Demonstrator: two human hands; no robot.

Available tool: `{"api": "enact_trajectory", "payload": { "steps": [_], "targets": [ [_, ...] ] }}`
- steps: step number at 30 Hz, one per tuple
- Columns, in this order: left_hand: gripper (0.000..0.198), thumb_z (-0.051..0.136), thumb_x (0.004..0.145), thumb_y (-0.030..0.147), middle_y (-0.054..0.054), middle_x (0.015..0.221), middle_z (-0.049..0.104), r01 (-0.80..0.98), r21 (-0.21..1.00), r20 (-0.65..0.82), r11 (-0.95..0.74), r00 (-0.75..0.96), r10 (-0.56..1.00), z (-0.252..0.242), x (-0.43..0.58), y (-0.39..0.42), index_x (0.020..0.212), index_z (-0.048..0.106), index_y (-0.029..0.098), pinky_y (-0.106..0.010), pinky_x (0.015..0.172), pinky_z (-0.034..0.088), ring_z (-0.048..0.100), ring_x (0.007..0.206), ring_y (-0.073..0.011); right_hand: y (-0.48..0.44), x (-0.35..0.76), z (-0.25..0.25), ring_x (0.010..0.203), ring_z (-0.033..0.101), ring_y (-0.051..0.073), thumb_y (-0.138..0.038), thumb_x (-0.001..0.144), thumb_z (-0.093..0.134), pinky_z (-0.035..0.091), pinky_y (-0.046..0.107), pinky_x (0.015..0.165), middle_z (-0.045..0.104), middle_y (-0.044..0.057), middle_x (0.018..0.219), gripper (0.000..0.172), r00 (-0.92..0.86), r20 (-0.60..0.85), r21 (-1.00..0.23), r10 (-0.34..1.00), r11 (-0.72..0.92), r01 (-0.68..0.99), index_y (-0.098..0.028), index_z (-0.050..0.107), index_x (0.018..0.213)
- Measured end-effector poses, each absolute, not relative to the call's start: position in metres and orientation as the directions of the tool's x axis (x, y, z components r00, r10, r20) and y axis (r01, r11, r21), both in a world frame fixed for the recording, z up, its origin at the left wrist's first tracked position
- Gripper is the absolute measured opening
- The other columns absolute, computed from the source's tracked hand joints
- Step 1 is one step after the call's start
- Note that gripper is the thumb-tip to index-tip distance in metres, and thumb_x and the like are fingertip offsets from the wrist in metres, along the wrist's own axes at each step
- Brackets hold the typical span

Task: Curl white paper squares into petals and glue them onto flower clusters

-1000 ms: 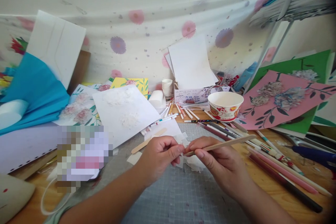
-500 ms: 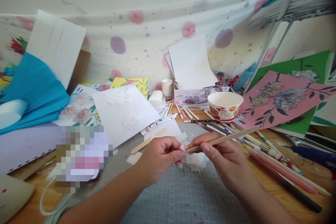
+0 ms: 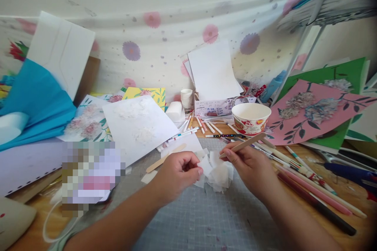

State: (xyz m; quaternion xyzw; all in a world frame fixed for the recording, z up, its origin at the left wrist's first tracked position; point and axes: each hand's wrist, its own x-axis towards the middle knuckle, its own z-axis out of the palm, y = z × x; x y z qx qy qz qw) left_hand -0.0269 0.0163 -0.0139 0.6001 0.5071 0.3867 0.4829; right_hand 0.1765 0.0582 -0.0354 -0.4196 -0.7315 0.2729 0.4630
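Observation:
My right hand [image 3: 250, 168] pinches a wooden craft stick [image 3: 246, 144], which slants up to the right over the mat. Just beneath its tip lies a loose pile of thin white paper squares [image 3: 220, 173] on the grey cutting mat [image 3: 188, 213]. To the left of the pile is my left hand [image 3: 179, 174], fingers curled and thumb drawn against them. Whatever sits between those fingertips, if anything, is too small to make out. A second craft stick [image 3: 160, 161] rests behind my left hand, partly over a white sheet.
A paper bowl [image 3: 251, 118] stands behind my right hand. Markers and pens [image 3: 315, 196] lie to the right, near a blue-handled tool [image 3: 350, 174]. A white card with white tufts [image 3: 140, 129] leans at left. Stacked paper cups [image 3: 186, 98] are at the back.
My hands have moved apart. The craft stick's tip has left my left fingertips and risen to the right with my right hand. More of the white paper pile shows between the hands.

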Motion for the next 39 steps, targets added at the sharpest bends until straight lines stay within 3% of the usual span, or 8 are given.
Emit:
{"api": "enact_trajectory", "payload": {
  "steps": [6,11,15,19,22,27,34,39],
  "targets": [
    [0.017,0.059,0.069,0.029,0.005,0.053,0.049,0.208,0.978,0.009,-0.033,0.116,0.993,-0.009,-0.029,0.017,0.061,0.05,0.017,-0.021,0.049,0.032,0.042,0.05,-0.0093,0.068,0.181,-0.04,0.063,0.065,0.021,-0.031,0.088,0.049,0.046,0.03,0.058,0.069,0.002,0.069,0.021,-0.28,0.374,-0.71,0.884,0.467,0.527,-0.02,0.062,0.076],
    [0.015,0.055,0.076,0.027,0.002,0.06,0.054,0.541,0.818,0.157,-0.195,0.116,0.981,-0.021,-0.031,0.025,0.067,0.059,0.017,-0.022,0.053,0.036,0.049,0.056,-0.0123,0.068,0.183,-0.037,0.063,0.063,0.022,-0.034,0.085,0.051,0.04,0.03,0.055,0.07,0.003,0.07,0.02,-0.252,0.351,-0.659,0.902,0.429,0.618,-0.021,0.064,0.078],
    [0.022,0.052,0.079,0.02,-0.002,0.08,0.065,0.643,0.712,0.172,-0.282,0.229,0.958,-0.029,-0.034,0.031,0.09,0.071,0.02,-0.026,0.065,0.041,0.057,0.071,-0.0167,0.07,0.186,-0.036,0.064,0.063,0.024,-0.037,0.085,0.05,0.04,0.031,0.056,0.071,0.004,0.073,0.023,-0.196,0.366,-0.653,0.91,0.401,0.643,-0.021,0.065,0.078],
    [0.042,0.046,0.079,0.011,-0.004,0.097,0.066,0.743,0.567,0.175,-0.355,0.312,0.934,-0.024,-0.044,0.037,0.115,0.065,0.025,-0.027,0.076,0.043,0.06,0.088,-0.019,0.072,0.186,-0.037,0.072,0.064,0.025,-0.038,0.086,0.049,0.042,0.032,0.063,0.071,0.004,0.08,0.023,-0.183,0.374,-0.663,0.909,0.4,0.633,-0.021,0.064,0.08],
    [0.033,0.042,0.084,0.017,-0.006,0.105,0.065,0.807,0.531,0.182,-0.26,0.191,0.965,-0.013,-0.063,0.041,0.107,0.065,0.019,-0.028,0.076,0.043,0.06,0.091,-0.0203,0.073,0.186,-0.038,0.075,0.065,0.025,-0.04,0.087,0.048,0.044,0.033,0.067,0.071,0.006,0.084,0.025,-0.17,0.382,-0.68,0.908,0.401,0.614,-0.02,0.063,0.083],
    [0.016,0.05,0.078,0.02,-0.002,0.08,0.065,0.864,0.465,0.031,-0.194,0.203,0.979,0.003,-0.097,0.029,0.08,0.066,0.02,-0.025,0.061,0.04,0.059,0.072,-0.0192,0.075,0.187,-0.043,0.078,0.065,0.027,-0.044,0.087,0.047,0.045,0.036,0.07,0.071,0.009,0.085,0.031,-0.155,0.415,-0.712,0.896,0.426,0.557,-0.019,0.063,0.082],
    [0.024,0.066,0.069,0.018,-0.003,0.098,0.062,0.902,0.365,-0.097,-0.23,0.283,0.954,-0.011,-0.102,0.005,0.092,0.068,0.022,-0.029,0.079,0.039,0.057,0.092,-0.0228,0.074,0.185,-0.047,0.081,0.067,0.028,-0.047,0.084,0.05,0.048,0.036,0.07,0.072,0.008,0.088,0.032,-0.145,0.464,-0.726,0.874,0.469,0.503,-0.02,0.066,0.08],
    [0.002,0.064,0.072,0.015,-0.004,0.094,0.059,0.893,0.404,-0.042,-0.199,0.235,0.971,-0.016,-0.097,-0.004,0.073,0.064,0.017,-0.029,0.08,0.037,0.054,0.093,-0.0215,0.072,0.183,-0.048,0.082,0.068,0.031,-0.05,0.081,0.053,0.051,0.04,0.071,0.073,0.009,0.088,0.033,-0.148,0.482,-0.732,0.864,0.49,0.473,-0.021,0.069,0.078]
  ]
}}
